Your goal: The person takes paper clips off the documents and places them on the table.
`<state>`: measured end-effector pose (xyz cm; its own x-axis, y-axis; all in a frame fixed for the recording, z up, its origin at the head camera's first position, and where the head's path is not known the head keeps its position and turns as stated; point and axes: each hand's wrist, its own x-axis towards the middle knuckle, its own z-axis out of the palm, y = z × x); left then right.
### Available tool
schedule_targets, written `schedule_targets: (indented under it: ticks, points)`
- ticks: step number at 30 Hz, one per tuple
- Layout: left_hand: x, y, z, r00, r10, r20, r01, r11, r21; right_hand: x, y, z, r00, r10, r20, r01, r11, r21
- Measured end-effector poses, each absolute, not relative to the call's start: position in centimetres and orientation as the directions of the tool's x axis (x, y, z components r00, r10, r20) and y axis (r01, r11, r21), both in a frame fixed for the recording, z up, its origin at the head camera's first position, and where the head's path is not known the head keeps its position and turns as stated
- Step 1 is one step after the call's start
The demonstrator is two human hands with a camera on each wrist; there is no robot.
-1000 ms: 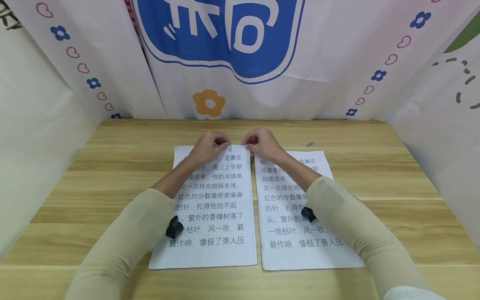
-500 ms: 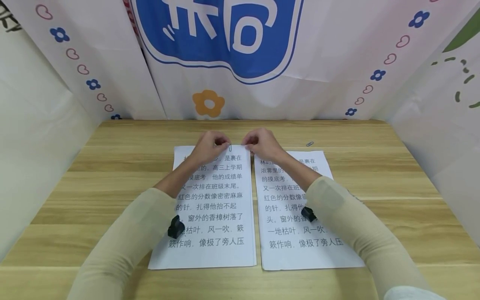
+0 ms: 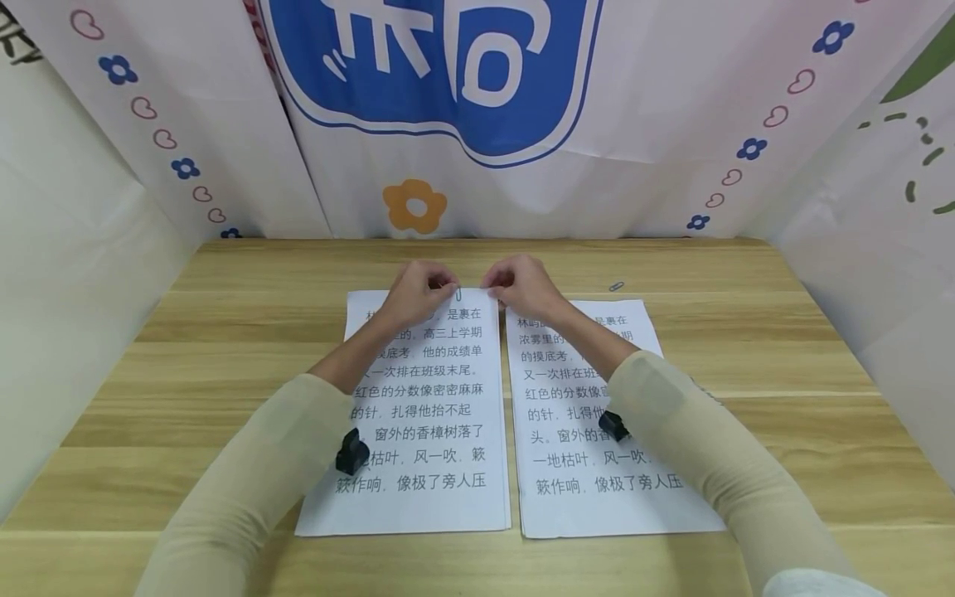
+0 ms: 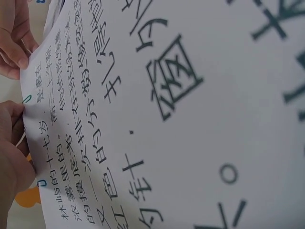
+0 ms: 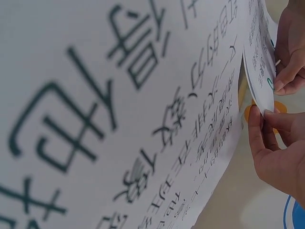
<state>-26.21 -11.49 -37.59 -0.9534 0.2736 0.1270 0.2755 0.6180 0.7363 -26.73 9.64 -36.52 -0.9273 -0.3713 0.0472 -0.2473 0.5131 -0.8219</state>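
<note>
Near the middle of the table lies a stack of printed paper sheets (image 3: 448, 506). At its top edge my left hand (image 3: 418, 292) pinches a green paper clip (image 4: 27, 99), which sits over the edge. A blue paper clip (image 4: 42, 183) is on the same edge, on the other side of that hand in the left wrist view. My right hand (image 3: 525, 286) pinches the top right corner of this stack between thumb and fingers, as the right wrist view shows. A second stack of printed sheets (image 3: 604, 514) lies to the right, partly hidden under my right forearm.
A loose paper clip (image 3: 616, 287) lies on the wooden table (image 3: 791, 332) behind the right stack. Small objects (image 3: 705, 391) show beside my right sleeve, partly hidden. A printed cloth wall (image 3: 642, 182) borders the table's back edge.
Both hands stay at the top edge of the left stack. My left forearm shifts very slightly to the right; the sheets and the loose clip keep their places.
</note>
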Motion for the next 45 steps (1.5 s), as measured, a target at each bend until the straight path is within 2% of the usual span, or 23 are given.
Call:
schedule_targets:
  ticks: [14,20,25,34,45]
  points:
    - [-26.3,-11.2,-37.5,-0.964,0.24,0.111,0.242,0.633,0.735,-26.7,9.6,-36.3,-0.934,-0.355,0.043,-0.24,0.531,-0.813]
    - [-26.3,-11.3,-37.1,-0.956,0.277,0.091,0.259,0.665,0.701,-26.7,9.5,-36.2,-0.932,-0.36,0.052,-0.251,0.532,-0.809]
    - [-26.6,-11.5,-36.3,-0.929,0.364,0.069,0.324,0.711,0.624,-26.7,9.5,-36.2,-0.932,-0.36,0.048,-0.249,0.539,-0.804]
    - [-26.9,-11.6,-35.9,-0.867,0.486,0.109,0.478,0.749,0.458,-26.7,9.4,-36.2,-0.928,-0.368,0.05,-0.261,0.549,-0.794]
    - [-27.0,-11.5,-36.2,-0.836,0.531,0.138,0.535,0.735,0.416,-26.7,9.4,-36.2,-0.923,-0.38,0.057,-0.276,0.554,-0.785]
